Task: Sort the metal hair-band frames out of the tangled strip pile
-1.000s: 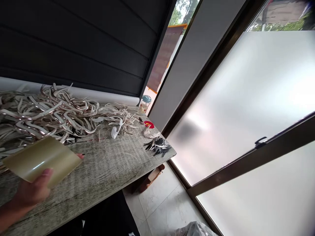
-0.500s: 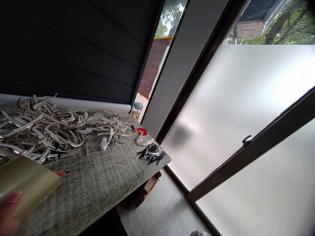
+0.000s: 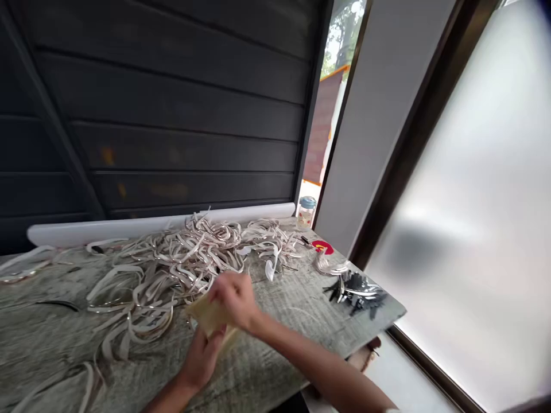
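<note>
Both hands are together over the grey wooden table, on a yellowish-gold sheet [image 3: 209, 316]. My left hand [image 3: 201, 357] grips its lower part with the thumb on top. Above it, my right hand [image 3: 235, 295] has its fingers bent onto the upper edge of the sheet. The sheet looks folded or curved, and blur hides its exact shape. Just behind the hands lies a tangled pile of white and rose-gold strips [image 3: 206, 246], and looser strips [image 3: 144, 327] spread to the left.
On the table's [image 3: 301, 310] right side lie a red disc [image 3: 322, 247], a pale strand bundle [image 3: 329, 265] and black and silver strips [image 3: 357, 289]. A blue-lidded jar [image 3: 306, 211] stands at the back corner. Behind runs a white roll [image 3: 103, 230] below dark panelling.
The view has swung left, showing more of the table. Both hands and the sheet now appear near the middle, with the right hand and forearm fully visible and the sheet looking bent.
</note>
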The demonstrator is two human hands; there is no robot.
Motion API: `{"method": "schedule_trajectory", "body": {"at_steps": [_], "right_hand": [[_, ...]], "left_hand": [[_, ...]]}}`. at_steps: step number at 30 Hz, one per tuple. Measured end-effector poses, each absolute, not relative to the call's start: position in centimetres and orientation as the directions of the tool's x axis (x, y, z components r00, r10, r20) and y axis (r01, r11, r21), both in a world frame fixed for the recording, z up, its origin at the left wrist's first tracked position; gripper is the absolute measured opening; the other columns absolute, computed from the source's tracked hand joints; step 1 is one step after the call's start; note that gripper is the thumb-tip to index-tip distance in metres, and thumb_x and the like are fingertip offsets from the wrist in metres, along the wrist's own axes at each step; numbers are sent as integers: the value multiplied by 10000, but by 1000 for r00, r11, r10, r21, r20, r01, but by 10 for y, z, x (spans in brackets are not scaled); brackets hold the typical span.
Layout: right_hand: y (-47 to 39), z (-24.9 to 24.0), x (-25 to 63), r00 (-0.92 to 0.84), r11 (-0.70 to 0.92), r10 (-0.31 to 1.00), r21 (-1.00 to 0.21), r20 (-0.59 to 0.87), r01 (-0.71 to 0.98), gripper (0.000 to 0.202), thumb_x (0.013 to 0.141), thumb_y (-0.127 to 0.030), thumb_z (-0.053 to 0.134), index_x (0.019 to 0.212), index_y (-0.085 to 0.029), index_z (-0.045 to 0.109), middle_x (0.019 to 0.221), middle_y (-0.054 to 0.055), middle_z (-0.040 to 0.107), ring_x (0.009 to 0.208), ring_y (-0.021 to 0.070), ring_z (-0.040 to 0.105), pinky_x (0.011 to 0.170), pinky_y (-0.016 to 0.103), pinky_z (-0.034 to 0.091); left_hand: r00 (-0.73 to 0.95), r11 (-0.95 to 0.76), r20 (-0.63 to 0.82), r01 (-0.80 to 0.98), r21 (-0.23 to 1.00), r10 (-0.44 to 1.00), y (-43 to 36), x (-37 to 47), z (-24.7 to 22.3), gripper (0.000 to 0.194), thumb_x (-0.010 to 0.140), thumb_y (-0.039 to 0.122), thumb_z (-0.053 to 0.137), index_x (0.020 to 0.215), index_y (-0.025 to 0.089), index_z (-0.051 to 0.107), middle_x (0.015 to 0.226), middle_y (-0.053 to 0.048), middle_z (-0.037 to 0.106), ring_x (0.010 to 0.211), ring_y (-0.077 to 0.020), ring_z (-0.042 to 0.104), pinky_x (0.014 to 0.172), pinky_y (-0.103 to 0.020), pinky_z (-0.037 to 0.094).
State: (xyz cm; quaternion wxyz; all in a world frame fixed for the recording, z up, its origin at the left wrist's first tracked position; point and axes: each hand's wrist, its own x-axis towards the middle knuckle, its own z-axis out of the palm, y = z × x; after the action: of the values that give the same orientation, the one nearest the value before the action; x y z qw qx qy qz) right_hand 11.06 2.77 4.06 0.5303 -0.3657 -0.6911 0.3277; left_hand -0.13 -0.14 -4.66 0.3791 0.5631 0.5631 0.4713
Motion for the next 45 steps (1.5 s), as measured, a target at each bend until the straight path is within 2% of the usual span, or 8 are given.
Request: {"method": "schedule_trajectory", "body": {"at_steps": [2, 5, 9, 13, 22, 27, 34, 45], "right_hand": [[55, 48, 131, -153, 461, 884, -878, 442, 129, 614, 1020, -425, 307, 588, -166, 658, 534, 1, 570, 544, 116, 538, 571, 229, 426], [85, 42, 146, -399, 462, 861, -812, 314, 358, 569, 1026, -415, 312, 727, -157, 722, 596, 3, 636, 578, 115, 577, 584, 212, 424], [94, 4, 140, -446, 488, 863, -622, 238, 612, 341, 964, -254, 472, 743, -169, 718, 707, 24, 706, 664, 142, 626, 618, 217, 421], [92, -25, 134, -420, 509, 860, -529, 289, 679, 173, 904, -188, 554, 851, -184, 718, 944, 78, 741, 935, 204, 654, 850, 264, 442], [112, -42, 139, -338, 490, 852, -382, 399, 784, 468, 933, -270, 506, 1383, -143, 515, 1397, 129, 567, 1333, 255, 449, 1106, 374, 309], [125, -46, 143, -346, 467, 862, -314, 372, 827, 383, 964, -362, 496, 1284, -180, 602, 1223, 100, 683, 1156, 252, 577, 1061, 396, 336], [130, -47, 141, -270, 382, 892, -283, 363, 880, 257, 958, -326, 520, 1065, -187, 707, 1116, 114, 707, 1124, 294, 551, 944, 399, 391], [133, -42, 138, -263, 391, 874, -271, 408, 880, 262, 980, -346, 515, 949, -210, 737, 1039, 103, 728, 1092, 283, 547, 894, 385, 408]], "left_hand": [[-74, -78, 86, 102, 992, 994, -3, 0, -55, 575, 760, 654, 665, 1055, 161, 701, 1024, -76, 743, 1060, -337, 659, 948, -434, 546], [-73, -61, 60, -11, 998, 996, -5, -1, -63, 737, 575, 784, 693, 1003, 186, 737, 993, -95, 773, 1097, -385, 650, 1013, -430, 521], [-26, -84, 84, -1, 996, 996, -11, -2, -66, 642, 670, 761, 635, 1012, 231, 753, 1130, -119, 746, 1205, -380, 605, 1076, -442, 467], [220, -39, 31, 32, 999, 975, -15, -6, -64, 583, 735, 744, 579, 946, 237, 776, 1069, -140, 761, 1153, -388, 642, 1083, -477, 445], [240, 3, -8, 20, 1000, 971, -19, -6, -54, 577, 748, 730, 572, 957, 242, 800, 969, -141, 785, 1093, -405, 670, 1077, -497, 435], [121, -11, 16, -47, 999, 993, -26, 3, -46, 533, 753, 677, 622, 957, 218, 800, 1017, -130, 782, 1049, -394, 685, 1034, -477, 475], [232, -86, 91, -30, 996, 968, -17, -3, -55, 516, 788, 647, 600, 1013, 223, 790, 1038, -139, 780, 1026, -383, 698, 994, -469, 509], [118, -56, 64, -62, 996, 991, -20, 3, -45, 534, 739, 669, 638, 943, 203, 800, 969, -137, 790, 994, -388, 702, 996, -468, 506]]}}
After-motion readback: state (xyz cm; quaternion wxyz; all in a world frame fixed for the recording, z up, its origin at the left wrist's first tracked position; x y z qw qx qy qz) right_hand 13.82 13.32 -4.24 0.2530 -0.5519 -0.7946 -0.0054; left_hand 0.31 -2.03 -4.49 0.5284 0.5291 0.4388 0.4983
